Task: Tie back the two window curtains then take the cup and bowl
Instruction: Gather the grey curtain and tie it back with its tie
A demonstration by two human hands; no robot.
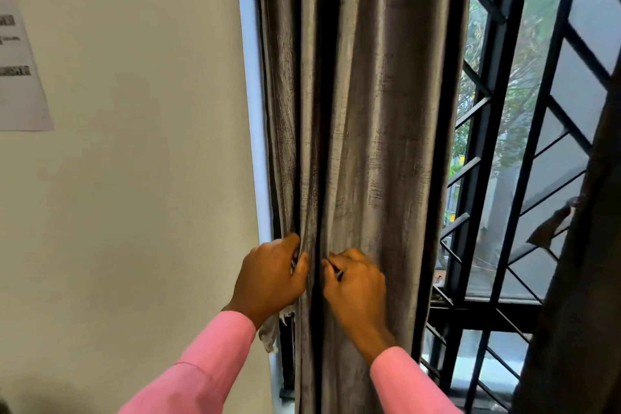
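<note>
Grey, faintly shiny cloth fills the middle of our view: the grey curtain (366,111) hangs gathered in deep folds at the left side of the window, its left edge close against the pale window frame (255,111). We have both hands on it low down, side by side and just apart, with a dark fold running between them. Our left hand (268,276) grips the curtain's left edge, its fingers curled round a bunch of fabric. Our right hand (358,282) is closed against the next fold, thumb pressed to the cloth, with something thin and dark showing between its fingers; we cannot tell what it is. Both arms wear pink sleeves (208,366).

A frayed strip of white cloth (268,334) hangs just below our left wrist, beside the curtain's edge. To the right of the curtain the black grille (497,151) stands uncovered, with green trees (514,77) beyond it. The second curtain (578,279), darker, hangs at the far right edge. On the cream wall (134,178) to the left hangs a sheet of paper (20,70), its print blurred.
</note>
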